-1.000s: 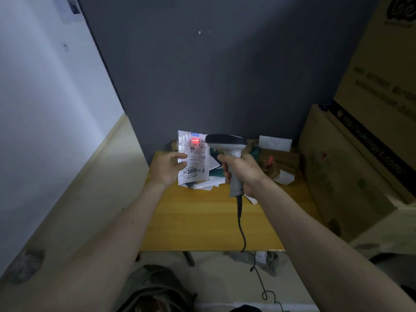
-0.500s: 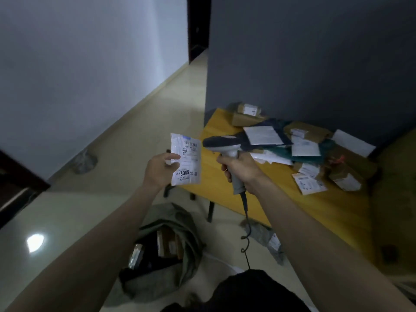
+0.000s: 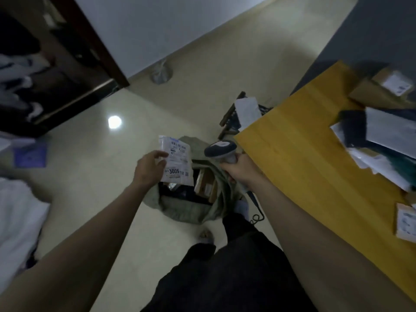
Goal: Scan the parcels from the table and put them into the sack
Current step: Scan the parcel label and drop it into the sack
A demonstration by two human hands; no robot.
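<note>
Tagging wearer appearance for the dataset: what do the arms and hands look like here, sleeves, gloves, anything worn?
Both forearms are bare to the frame edge, no sleeve in view. The left hand and right hand wear no gloves; no watch, ring or wristband shows. Below them, the person wears dark trousers.

bare forearms with no sleeves, black trousers, pale sock or slipper at one foot
</note>
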